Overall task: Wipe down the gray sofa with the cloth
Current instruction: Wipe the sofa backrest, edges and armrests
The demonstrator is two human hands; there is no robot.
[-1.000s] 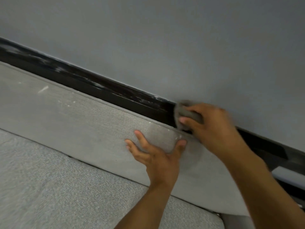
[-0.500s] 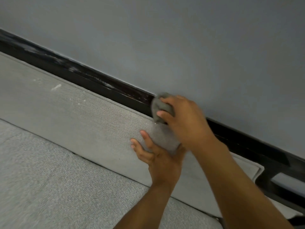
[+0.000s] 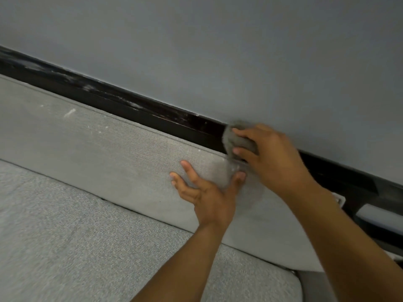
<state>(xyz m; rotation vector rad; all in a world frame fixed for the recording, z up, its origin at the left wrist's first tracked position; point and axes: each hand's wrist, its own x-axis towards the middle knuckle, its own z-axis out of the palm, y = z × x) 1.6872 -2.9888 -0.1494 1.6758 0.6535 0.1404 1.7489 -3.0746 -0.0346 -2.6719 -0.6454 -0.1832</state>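
Right hand (image 3: 270, 158) grips the bunched cloth (image 3: 238, 140), which has swung back along the sofa (image 3: 109, 153) top edge, just above the left hand (image 3: 207, 192). So it's a scrubbing stroke on one spot. Left hand lies flat with fingers spread, bracing the backrest. White flecks (image 3: 69, 112) far left look untouched. The cloth is mostly under the fingers and its contact point is blurred.
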